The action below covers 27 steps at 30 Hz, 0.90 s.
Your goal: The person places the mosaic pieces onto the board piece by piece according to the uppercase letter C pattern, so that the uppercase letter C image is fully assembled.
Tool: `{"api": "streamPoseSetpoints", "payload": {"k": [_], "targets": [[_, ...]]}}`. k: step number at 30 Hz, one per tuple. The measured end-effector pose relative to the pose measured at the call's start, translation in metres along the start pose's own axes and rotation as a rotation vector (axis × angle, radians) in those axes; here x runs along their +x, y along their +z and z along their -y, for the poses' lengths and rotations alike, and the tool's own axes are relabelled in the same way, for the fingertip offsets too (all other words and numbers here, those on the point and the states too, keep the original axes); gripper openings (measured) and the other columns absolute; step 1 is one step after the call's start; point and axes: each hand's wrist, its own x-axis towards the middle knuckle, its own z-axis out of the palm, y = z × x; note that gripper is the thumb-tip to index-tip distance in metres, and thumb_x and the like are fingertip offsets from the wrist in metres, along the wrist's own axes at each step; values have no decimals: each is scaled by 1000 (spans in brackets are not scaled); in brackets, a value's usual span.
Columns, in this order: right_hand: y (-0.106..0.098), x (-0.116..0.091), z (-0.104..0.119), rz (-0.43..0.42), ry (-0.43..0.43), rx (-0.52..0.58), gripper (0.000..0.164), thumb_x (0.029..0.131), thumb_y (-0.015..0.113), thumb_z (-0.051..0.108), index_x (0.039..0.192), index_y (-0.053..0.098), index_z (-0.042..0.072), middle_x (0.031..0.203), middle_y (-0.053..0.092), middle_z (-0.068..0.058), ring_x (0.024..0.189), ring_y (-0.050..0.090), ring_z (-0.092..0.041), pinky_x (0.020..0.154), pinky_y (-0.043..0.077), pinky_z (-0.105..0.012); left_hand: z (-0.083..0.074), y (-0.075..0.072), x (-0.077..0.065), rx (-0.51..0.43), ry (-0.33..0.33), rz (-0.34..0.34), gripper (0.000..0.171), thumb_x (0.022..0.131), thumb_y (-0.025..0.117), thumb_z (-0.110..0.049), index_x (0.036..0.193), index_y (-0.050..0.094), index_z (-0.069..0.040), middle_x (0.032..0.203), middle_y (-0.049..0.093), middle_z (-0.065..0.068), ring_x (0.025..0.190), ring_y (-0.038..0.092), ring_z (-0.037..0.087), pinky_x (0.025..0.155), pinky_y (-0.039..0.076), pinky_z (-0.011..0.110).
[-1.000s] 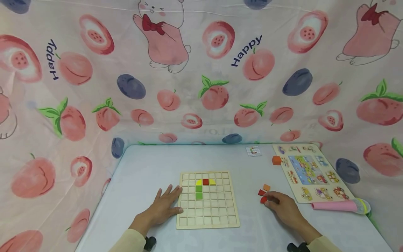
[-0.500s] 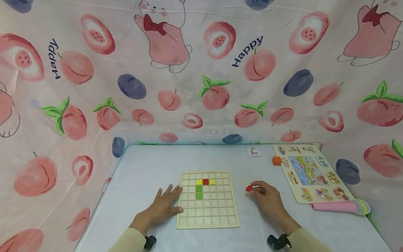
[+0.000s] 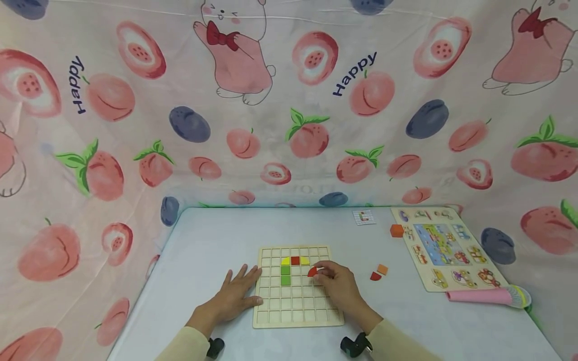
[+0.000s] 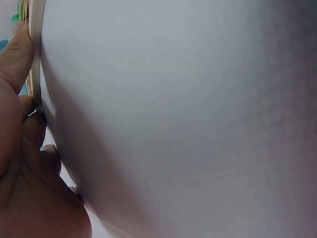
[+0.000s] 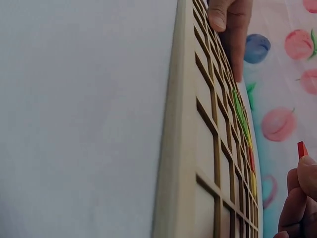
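Note:
A wooden grid board (image 3: 298, 317) lies on the white table. In its upper cells sit a red square (image 3: 295, 260) between two yellow pieces (image 3: 305, 260), and green squares (image 3: 285, 276) run down below the left yellow one. My right hand (image 3: 341, 287) is over the board's right side, pinching a red quarter-circle piece (image 3: 312, 272) between thumb and fingertips. The right wrist view shows that red piece edge-on, raised off the board. My left hand (image 3: 235, 296) lies with spread fingers along the board's left edge, fingertips and thumb touching it.
Right of the board lie a loose orange piece (image 3: 382, 269) and another red piece (image 3: 376, 276). Farther back are a small pattern card (image 3: 364, 217), an orange block (image 3: 397, 230) and a picture puzzle board (image 3: 467, 240). A pink microphone-shaped thing (image 3: 478, 295) lies against the puzzle's front edge.
My right hand has picked up the red quarter-circle piece from beside the loose pieces and carried it left to above the grid board. My left hand has stayed in place.

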Motion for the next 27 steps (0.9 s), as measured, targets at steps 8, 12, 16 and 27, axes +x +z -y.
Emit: {"api": "streamPoseSetpoints", "payload": {"k": [8,12,16,27], "targets": [[-3,0,-5,-6,29,-41,29,92,82,9,120,77,12,92,74,2,85,65,-13,68,57,-19,-1,1,1,-2,-1,-1,88,95,72,-53,166,35,-16,175,29,3,166,10,31,134,-5,60],[-27,3,-16,-57,80,-118,32,93,82,13,124,76,14,94,75,3,90,65,-14,74,56,-23,-1,0,1,-2,1,2,88,95,72,-53,166,35,-16,175,29,3,166,9,31,134,-5,60],[-50,6,-28,-80,74,-197,32,93,80,12,125,76,13,99,78,1,95,67,-16,81,54,-26,-1,-2,0,2,-1,-1,88,95,72,-52,166,35,-15,175,29,3,166,9,31,134,-5,60],[-68,2,-39,-68,70,-305,28,94,78,6,122,79,10,101,77,-3,93,65,-18,80,56,-32,0,-1,1,-19,-2,6,88,95,72,-52,166,35,-15,175,28,3,166,8,31,134,-7,60]]}}
